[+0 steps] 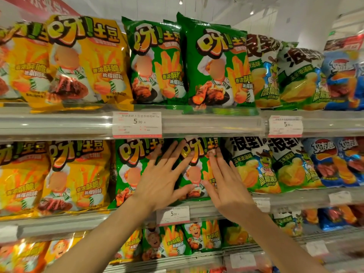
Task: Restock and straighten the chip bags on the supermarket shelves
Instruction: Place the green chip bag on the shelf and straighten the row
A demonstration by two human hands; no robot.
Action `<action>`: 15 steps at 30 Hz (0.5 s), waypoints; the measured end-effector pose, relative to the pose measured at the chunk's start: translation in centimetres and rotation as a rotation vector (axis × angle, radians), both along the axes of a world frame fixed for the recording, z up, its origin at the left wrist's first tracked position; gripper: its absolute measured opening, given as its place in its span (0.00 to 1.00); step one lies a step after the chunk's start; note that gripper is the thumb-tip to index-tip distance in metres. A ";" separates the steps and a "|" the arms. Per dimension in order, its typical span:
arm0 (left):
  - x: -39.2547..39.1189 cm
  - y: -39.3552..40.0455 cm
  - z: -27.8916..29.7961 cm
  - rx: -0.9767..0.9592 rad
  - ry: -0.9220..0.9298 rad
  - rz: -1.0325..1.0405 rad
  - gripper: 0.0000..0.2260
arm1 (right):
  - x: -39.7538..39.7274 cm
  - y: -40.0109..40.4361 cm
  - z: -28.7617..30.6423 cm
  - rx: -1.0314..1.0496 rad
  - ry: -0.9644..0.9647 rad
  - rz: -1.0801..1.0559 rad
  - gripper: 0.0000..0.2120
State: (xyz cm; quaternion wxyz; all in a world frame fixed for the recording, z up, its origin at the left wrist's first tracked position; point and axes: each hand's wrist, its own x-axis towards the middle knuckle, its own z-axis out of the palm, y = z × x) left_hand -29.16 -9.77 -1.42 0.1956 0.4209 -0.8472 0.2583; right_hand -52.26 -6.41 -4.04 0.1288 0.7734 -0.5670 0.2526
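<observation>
Both hands flat on a glossy green chip bag (197, 164) printed "呀!土豆", on the middle shelf.

Head view: the left hand (163, 178) and right hand (226, 184) press it with straight, spread fingers, gripping nothing. The bag stands just below and right of the white price tag (137, 124) reading "5.90"; white-and-green "浪里" bags (254, 166) stand right of it.
</observation>
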 end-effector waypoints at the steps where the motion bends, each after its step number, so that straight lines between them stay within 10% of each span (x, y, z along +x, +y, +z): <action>1: 0.0 0.1 0.0 0.005 0.002 0.003 0.37 | 0.0 -0.1 -0.1 0.002 -0.003 -0.003 0.34; 15: -2.3 4.2 0.0 0.032 0.254 -0.028 0.30 | -2.5 4.4 1.4 -0.043 -0.134 -0.153 0.34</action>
